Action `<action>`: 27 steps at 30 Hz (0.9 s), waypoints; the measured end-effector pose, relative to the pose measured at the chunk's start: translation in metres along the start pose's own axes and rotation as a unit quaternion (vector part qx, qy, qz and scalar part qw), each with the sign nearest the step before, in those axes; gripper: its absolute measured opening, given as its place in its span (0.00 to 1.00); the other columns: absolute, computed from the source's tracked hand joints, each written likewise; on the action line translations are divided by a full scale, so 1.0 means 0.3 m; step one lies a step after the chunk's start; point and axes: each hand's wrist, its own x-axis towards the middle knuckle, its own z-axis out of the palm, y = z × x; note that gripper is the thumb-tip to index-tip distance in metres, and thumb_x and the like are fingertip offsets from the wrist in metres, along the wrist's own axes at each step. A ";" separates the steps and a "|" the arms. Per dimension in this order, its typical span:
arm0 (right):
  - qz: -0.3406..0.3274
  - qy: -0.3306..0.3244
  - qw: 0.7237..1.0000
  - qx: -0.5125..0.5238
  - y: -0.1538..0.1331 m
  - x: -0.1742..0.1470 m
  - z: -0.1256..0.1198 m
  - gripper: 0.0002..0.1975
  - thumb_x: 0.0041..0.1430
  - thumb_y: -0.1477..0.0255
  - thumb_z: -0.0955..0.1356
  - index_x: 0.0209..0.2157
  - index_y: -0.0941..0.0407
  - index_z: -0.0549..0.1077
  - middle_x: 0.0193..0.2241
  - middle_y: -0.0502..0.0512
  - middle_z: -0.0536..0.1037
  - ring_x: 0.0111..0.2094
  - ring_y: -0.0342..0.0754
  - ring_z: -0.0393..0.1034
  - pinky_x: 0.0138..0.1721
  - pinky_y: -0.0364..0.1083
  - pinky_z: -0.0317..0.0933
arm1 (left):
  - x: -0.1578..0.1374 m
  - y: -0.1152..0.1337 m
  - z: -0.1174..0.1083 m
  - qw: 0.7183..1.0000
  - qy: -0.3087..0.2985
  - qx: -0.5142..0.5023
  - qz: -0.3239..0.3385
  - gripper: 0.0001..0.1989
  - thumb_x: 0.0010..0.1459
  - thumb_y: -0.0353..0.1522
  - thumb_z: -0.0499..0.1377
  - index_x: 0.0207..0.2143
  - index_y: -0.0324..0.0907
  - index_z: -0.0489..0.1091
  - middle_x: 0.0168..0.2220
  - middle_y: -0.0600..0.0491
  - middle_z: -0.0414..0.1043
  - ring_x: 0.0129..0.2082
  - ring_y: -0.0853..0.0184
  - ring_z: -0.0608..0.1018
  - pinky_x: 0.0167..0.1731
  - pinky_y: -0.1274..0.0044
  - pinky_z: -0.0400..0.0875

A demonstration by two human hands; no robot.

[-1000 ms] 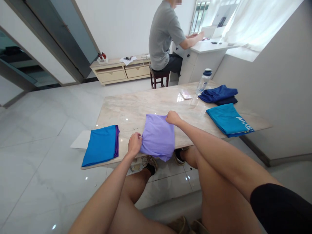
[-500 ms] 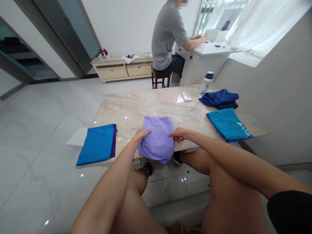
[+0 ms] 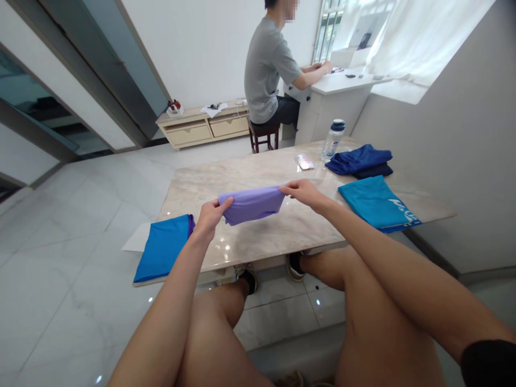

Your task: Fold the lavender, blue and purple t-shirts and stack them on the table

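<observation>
A folded lavender cloth garment (image 3: 253, 205) is stretched between my two hands, raised above the table. My left hand (image 3: 210, 215) pinches its left corner, thumb on top. At its upper right corner, my right hand (image 3: 303, 192) grips it between thumb and fingers. To the left lies a folded blue garment (image 3: 163, 247) with a purple one showing at its edge. On the right side of the table sits a folded turquoise garment (image 3: 373, 201) with white lettering, and behind it a dark blue crumpled garment (image 3: 358, 158).
The marble-patterned table (image 3: 209, 180) spans the front of my knees. A water bottle (image 3: 333, 141) stands at its far right. Beyond, a person in a grey shirt (image 3: 268, 70) sits on a stool at a white desk (image 3: 334, 97). A low cabinet (image 3: 189, 134) stands by the wall.
Both hands have lifted the lavender garment off the table and away from me. It now hangs folded over and shorter, where it lay spread at the front edge before.
</observation>
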 end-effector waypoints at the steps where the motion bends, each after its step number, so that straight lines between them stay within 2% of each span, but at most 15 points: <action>1: -0.033 0.016 0.999 -0.005 -0.018 -0.014 -0.013 0.23 0.59 0.50 0.77 0.35 0.58 0.85 0.33 0.55 0.82 0.38 0.49 0.71 0.42 0.47 0.66 | -0.020 0.033 0.000 1.000 0.012 -0.004 0.024 0.39 0.34 0.58 0.80 0.42 0.40 0.86 0.46 0.44 0.87 0.50 0.52 0.83 0.52 0.66 0.76; 4: -0.095 0.060 0.994 -0.010 -0.056 -0.058 -0.045 0.27 0.57 0.45 0.76 0.34 0.58 0.85 0.31 0.54 0.81 0.35 0.48 0.69 0.39 0.47 0.64 | -0.072 0.102 -0.002 0.997 0.047 -0.001 0.057 0.38 0.37 0.58 0.79 0.44 0.41 0.87 0.48 0.45 0.87 0.52 0.53 0.82 0.52 0.67 0.75; 6: -0.092 0.077 0.993 -0.013 -0.056 -0.077 -0.059 0.28 0.56 0.44 0.76 0.34 0.58 0.84 0.30 0.54 0.80 0.34 0.48 0.68 0.38 0.47 0.63 | -0.089 0.112 -0.001 0.997 0.060 0.015 0.054 0.38 0.37 0.59 0.79 0.43 0.41 0.87 0.48 0.44 0.87 0.54 0.51 0.81 0.51 0.68 0.74; 12: -0.004 0.060 0.997 -0.049 0.008 -0.031 -0.048 0.27 0.52 0.46 0.78 0.27 0.58 0.82 0.25 0.52 0.76 0.32 0.47 0.65 0.36 0.47 0.59 | -0.030 0.042 0.055 0.998 0.059 0.027 0.000 0.38 0.27 0.58 0.81 0.35 0.41 0.86 0.44 0.43 0.87 0.54 0.48 0.81 0.55 0.63 0.72; 16: -0.045 0.072 0.996 -0.019 0.001 0.016 -0.041 0.30 0.52 0.42 0.76 0.30 0.58 0.82 0.27 0.52 0.76 0.32 0.47 0.65 0.37 0.47 0.60 | 0.007 0.033 0.088 0.996 0.087 -0.002 0.036 0.38 0.30 0.58 0.80 0.38 0.41 0.85 0.46 0.43 0.87 0.56 0.49 0.80 0.58 0.64 0.72; 19: -0.063 0.075 0.994 -0.038 0.003 0.000 -0.068 0.33 0.53 0.39 0.74 0.32 0.58 0.82 0.27 0.52 0.76 0.32 0.47 0.65 0.36 0.47 0.59 | -0.026 0.022 0.070 0.995 0.066 0.027 0.063 0.37 0.38 0.59 0.78 0.41 0.41 0.85 0.47 0.44 0.87 0.55 0.49 0.81 0.56 0.64 0.72; 20: -0.048 0.051 0.996 -0.062 0.016 -0.017 -0.083 0.33 0.53 0.38 0.74 0.31 0.58 0.82 0.26 0.52 0.75 0.31 0.47 0.64 0.35 0.47 0.59 | -0.046 0.011 0.054 0.996 0.047 0.052 0.058 0.36 0.39 0.59 0.77 0.41 0.41 0.86 0.46 0.44 0.87 0.53 0.50 0.81 0.55 0.65 0.73; 22: 0.009 -0.049 0.990 -0.129 0.062 -0.056 -0.117 0.31 0.50 0.40 0.77 0.27 0.57 0.81 0.22 0.50 0.72 0.28 0.46 0.62 0.32 0.47 0.57 | -0.090 -0.025 0.010 0.993 -0.003 0.114 0.029 0.32 0.41 0.57 0.76 0.38 0.42 0.86 0.43 0.44 0.87 0.49 0.50 0.82 0.50 0.66 0.73; 24: 0.077 -0.171 0.960 -0.206 0.125 -0.091 -0.149 0.27 0.47 0.44 0.80 0.24 0.55 0.80 0.20 0.50 0.70 0.25 0.46 0.63 0.29 0.47 0.58 | -0.128 -0.073 -0.041 0.981 -0.059 0.182 -0.010 0.27 0.41 0.56 0.76 0.32 0.44 0.86 0.38 0.45 0.87 0.44 0.50 0.82 0.45 0.67 0.73; 25: 0.102 -0.211 0.941 -0.244 0.158 -0.102 -0.160 0.25 0.47 0.47 0.81 0.22 0.55 0.80 0.19 0.51 0.71 0.25 0.47 0.64 0.29 0.47 0.59 | -0.140 -0.098 -0.065 0.973 -0.086 0.215 -0.026 0.25 0.40 0.55 0.75 0.30 0.45 0.86 0.36 0.46 0.87 0.42 0.50 0.82 0.43 0.67 0.73; 27: 0.121 -0.228 0.918 -0.302 0.212 -0.105 -0.169 0.21 0.49 0.52 0.81 0.21 0.54 0.80 0.21 0.54 0.75 0.27 0.51 0.70 0.31 0.48 0.63 | -0.147 -0.148 -0.100 0.954 -0.134 0.265 -0.045 0.22 0.41 0.54 0.74 0.26 0.46 0.84 0.32 0.46 0.86 0.38 0.50 0.82 0.40 0.67 0.73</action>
